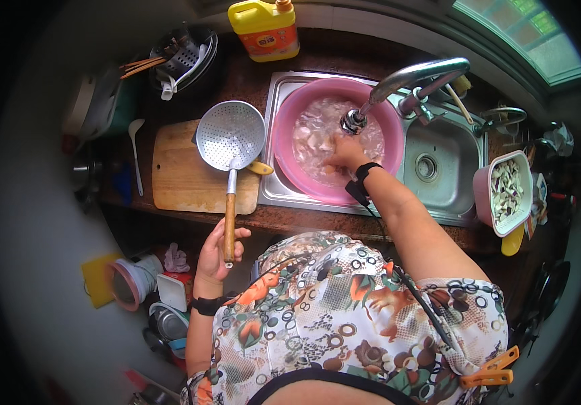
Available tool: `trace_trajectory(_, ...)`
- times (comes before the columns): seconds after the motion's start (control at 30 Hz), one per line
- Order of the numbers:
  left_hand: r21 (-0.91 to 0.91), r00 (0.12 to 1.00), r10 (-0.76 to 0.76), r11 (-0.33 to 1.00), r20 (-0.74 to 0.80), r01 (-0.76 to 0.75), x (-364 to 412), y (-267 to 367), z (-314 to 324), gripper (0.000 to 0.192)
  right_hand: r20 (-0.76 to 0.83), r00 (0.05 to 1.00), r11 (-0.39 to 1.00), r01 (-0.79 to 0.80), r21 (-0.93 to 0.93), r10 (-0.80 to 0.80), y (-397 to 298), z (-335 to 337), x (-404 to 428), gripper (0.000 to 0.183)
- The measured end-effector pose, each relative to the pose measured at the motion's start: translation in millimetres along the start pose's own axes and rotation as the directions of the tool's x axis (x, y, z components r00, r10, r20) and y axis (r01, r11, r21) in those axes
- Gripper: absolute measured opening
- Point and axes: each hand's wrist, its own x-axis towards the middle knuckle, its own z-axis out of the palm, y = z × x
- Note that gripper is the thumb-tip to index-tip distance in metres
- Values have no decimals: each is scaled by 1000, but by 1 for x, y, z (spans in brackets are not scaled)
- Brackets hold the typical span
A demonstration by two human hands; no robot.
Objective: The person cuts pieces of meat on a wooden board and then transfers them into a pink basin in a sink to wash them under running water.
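Note:
A perforated metal skimmer (pixel 231 136) extends over the counter, its wooden handle (pixel 230 228) lying across the fingers of my left hand (pixel 218 248), which grips it. Below the skimmer's bowl are a wooden cutting board (pixel 181 167) and a yellow-handled tool (pixel 260 168), its far part covered. My right hand (pixel 347 154) reaches into a pink plastic basin (pixel 286 172) set in the left sink bowl. Churning water (pixel 316 119) and pale pieces surround its fingers, partly hiding them; whether they hold anything is unclear. The tap's spray head (pixel 353 122) hangs right above this hand.
The curved tap (pixel 422 71) arches over the basin. To the right are a bare sink bowl (pixel 440 190) and a white plastic basket (pixel 485 197) of cut vegetable pieces. A yellow jug (pixel 265 33), utensil holder (pixel 181 58) and white ladle (pixel 136 147) stand or lie around.

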Motion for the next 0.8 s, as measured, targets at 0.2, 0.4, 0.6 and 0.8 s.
trace_trajectory(0.2,68,998,58,996,-29,-56,-8,9,-2,33,-158,979,988,138,76,-125,2,27,-35,40)
trace_trajectory(0.4,230,999,38,973,-7,-36,-15,47,-6,31,-2,998,856,51,514,-58,-7,9,-24,27)
trace_trajectory(0.6,234,998,-64,970,8,60,-27,48,-40,30,137,989,624,-141,769,54,-65,-31,-54,22)
trace_trajectory(0.8,236,995,-95,967,-18,96,-22,55,-45,32,164,986,650,-132,748,11,-75,-17,-39,40)
